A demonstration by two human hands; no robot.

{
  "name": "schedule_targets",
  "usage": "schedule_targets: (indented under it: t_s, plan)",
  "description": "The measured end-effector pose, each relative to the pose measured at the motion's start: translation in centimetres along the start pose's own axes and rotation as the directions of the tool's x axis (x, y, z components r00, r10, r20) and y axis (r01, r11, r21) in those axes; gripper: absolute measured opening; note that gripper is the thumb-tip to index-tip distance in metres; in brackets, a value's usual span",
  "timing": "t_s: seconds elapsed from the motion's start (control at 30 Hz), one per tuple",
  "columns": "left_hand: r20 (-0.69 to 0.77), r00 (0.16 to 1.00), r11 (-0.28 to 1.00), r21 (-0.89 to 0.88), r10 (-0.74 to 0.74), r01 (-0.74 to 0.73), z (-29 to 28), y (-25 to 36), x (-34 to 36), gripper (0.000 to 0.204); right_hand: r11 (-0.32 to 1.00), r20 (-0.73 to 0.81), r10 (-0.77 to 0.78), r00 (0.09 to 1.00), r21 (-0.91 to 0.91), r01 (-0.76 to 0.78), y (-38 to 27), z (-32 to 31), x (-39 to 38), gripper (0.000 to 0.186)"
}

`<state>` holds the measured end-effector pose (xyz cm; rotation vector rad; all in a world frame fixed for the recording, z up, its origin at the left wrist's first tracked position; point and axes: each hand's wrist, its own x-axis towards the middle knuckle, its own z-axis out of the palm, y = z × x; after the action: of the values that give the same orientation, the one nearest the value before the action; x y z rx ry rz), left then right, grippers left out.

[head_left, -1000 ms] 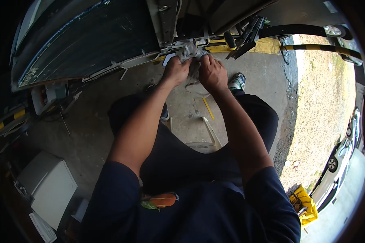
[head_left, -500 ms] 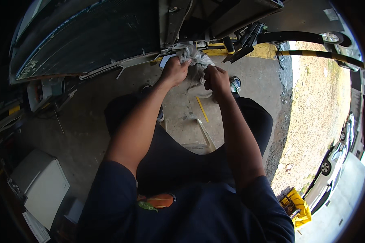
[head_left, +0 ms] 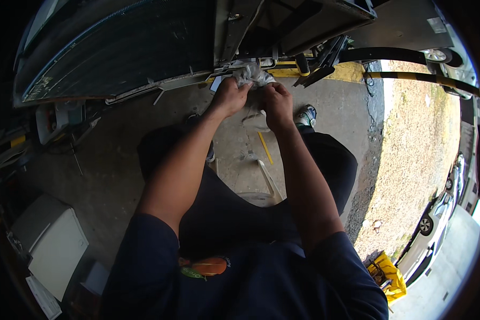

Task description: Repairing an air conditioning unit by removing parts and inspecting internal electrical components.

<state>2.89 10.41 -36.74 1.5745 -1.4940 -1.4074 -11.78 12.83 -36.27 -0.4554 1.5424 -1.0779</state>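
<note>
My left hand (head_left: 231, 98) is closed on a crumpled translucent plastic bag (head_left: 254, 73) at the top centre, just under the dark metal frame of an opened machine or vehicle (head_left: 272, 24). My right hand (head_left: 277, 104) is closed on the same bag, a little to the right, with part of the plastic hanging below between my hands. A large dark framed panel (head_left: 117, 53) stands to the upper left. A small white flat piece (head_left: 215, 84) lies behind my left hand.
My feet, in sneakers (head_left: 307, 116), rest on concrete around a pale plastic stool (head_left: 269, 181). White box-like objects (head_left: 58, 245) stand at lower left, a yellow bag (head_left: 390, 274) at lower right. A striped bar (head_left: 405, 76) crosses at upper right. Parked cars (head_left: 432, 218) stand beyond gravel.
My right hand dropped slightly and moved right half a second ago, and is now a little higher and back nearer my left hand. The bag's folds have shifted.
</note>
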Motion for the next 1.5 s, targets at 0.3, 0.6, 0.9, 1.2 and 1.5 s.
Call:
schedule_targets:
  t_s: [0.3, 0.6, 0.9, 1.2, 1.5]
  plan:
    - [-0.012, 1.000, 1.000, -0.013, 0.005, -0.005, -0.1, -0.1, -0.3, 0.024, 1.000, 0.111, -0.017, 0.994, 0.018, 0.015, 0.2, -0.5, 0.5, 0.005]
    - [-0.074, 0.993, 0.995, -0.030, 0.089, -0.092, 0.2, -1.5, 0.2, 0.027, -0.036, 0.520, -0.762, 0.385, -0.628, 0.778, 1.1, -2.8, 1.7, 0.014]
    - [-0.031, 0.998, 0.997, 0.062, 0.049, -0.047, 0.1, -0.6, 0.1, 0.028, 0.979, 0.063, 0.047, 0.997, -0.201, -0.033, -2.8, -1.6, -0.8, 0.014]
    - [0.006, 1.000, 0.999, 0.041, -0.019, 0.019, 0.0, 0.0, 0.1, 0.027, 0.697, 0.216, -0.367, 0.905, -0.581, 0.421, -1.6, -1.2, 0.2, 0.011]
    - [-0.040, 0.998, 0.998, 0.032, 0.047, -0.046, 0.0, -0.8, 0.2, 0.027, 0.110, 0.521, -0.583, 0.624, -0.710, 0.696, 0.1, -1.6, 0.5, 0.011]
